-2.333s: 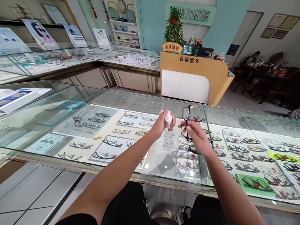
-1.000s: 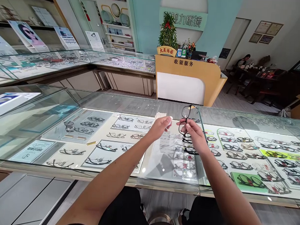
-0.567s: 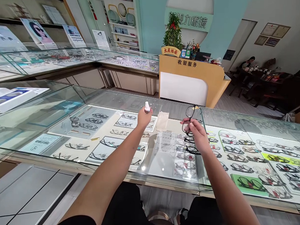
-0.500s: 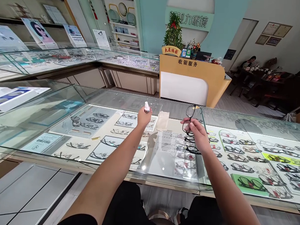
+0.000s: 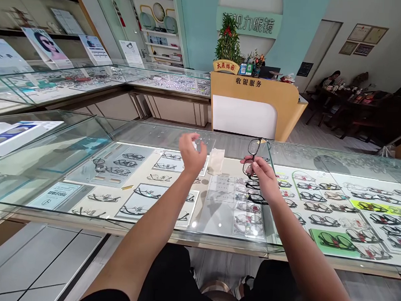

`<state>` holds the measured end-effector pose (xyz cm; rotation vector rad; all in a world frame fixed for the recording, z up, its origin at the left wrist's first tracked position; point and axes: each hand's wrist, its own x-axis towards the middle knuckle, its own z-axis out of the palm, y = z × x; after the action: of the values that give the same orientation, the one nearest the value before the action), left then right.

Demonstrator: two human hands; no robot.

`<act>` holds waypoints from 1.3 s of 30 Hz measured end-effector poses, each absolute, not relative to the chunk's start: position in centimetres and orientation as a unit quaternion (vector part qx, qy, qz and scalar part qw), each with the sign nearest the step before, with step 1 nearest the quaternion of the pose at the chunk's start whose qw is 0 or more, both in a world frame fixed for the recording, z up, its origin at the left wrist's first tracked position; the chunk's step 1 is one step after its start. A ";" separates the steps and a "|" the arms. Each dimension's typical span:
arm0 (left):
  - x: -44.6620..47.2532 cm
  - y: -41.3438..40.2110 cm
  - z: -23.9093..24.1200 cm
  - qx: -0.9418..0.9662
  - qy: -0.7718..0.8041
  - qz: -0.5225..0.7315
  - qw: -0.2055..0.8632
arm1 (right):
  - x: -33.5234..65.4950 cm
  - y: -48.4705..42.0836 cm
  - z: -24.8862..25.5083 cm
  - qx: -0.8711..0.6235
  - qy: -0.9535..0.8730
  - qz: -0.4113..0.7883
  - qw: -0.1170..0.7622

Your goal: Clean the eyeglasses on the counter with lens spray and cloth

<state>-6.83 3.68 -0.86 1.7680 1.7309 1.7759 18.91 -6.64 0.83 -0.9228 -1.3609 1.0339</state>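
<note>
My right hand [image 5: 263, 177] pinches a pair of black-framed glasses [image 5: 253, 149] and holds them upright over the glass counter [image 5: 148, 135]. My left hand [image 5: 190, 153] hovers just above the counter with its fingers apart and holds nothing. A small white bottle [image 5: 196, 144] shows only partly behind those fingers, standing on the glass. A folded pale cloth [image 5: 216, 160] lies on the counter between my two hands.
Many spectacle frames [image 5: 330, 203] lie on trays under the glass. A yellow cashier desk [image 5: 255, 99] with a potted plant [image 5: 228, 39] stands beyond the counter. More glass cases [image 5: 91, 78] run along the left. A person sits at a dark table [image 5: 353, 101] at the far right.
My left hand carried the white bottle leftward from beside the glasses, set it upright on the counter and has now let go with its fingers spread. My right hand keeps holding the glasses.
</note>
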 end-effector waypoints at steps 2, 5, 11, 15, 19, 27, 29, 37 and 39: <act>-6.1 2.4 0.0 0.686 0.522 0.494 0.111 | 18.9 -6.7 0.9 -0.393 -0.581 0.436 0.564; -5.5 1.3 0.3 0.808 0.455 0.316 0.198 | 19.1 -6.6 0.8 -0.395 -0.587 0.430 0.561; -6.5 1.3 -0.4 0.850 0.474 0.124 0.195 | 19.1 -6.6 0.8 -0.386 -0.582 0.441 0.564; -7.0 2.0 -1.0 0.850 0.490 0.073 0.177 | 19.0 -6.6 0.9 -0.387 -0.580 0.440 0.565; -7.0 2.7 -1.7 0.833 0.506 0.126 0.184 | 18.9 -6.7 1.2 -0.395 -0.579 0.441 0.561; -7.0 3.1 -1.8 0.806 0.541 0.171 0.169 | 19.1 -6.6 1.0 -0.395 -0.577 0.444 0.560; -6.9 3.0 -1.4 0.795 0.547 0.195 0.174 | 19.1 -6.6 1.0 -0.397 -0.580 0.441 0.558; -6.0 3.6 0.1 0.527 0.498 0.479 0.495 | 18.9 -6.7 1.1 -0.403 -0.588 0.439 0.547; -5.5 3.4 0.4 0.482 0.446 0.503 0.561 | 18.8 -6.7 1.0 -0.400 -0.596 0.438 0.541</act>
<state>-5.53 3.37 0.35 1.1363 1.0504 1.1853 18.79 -6.71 1.04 -0.9508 -1.4156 1.0417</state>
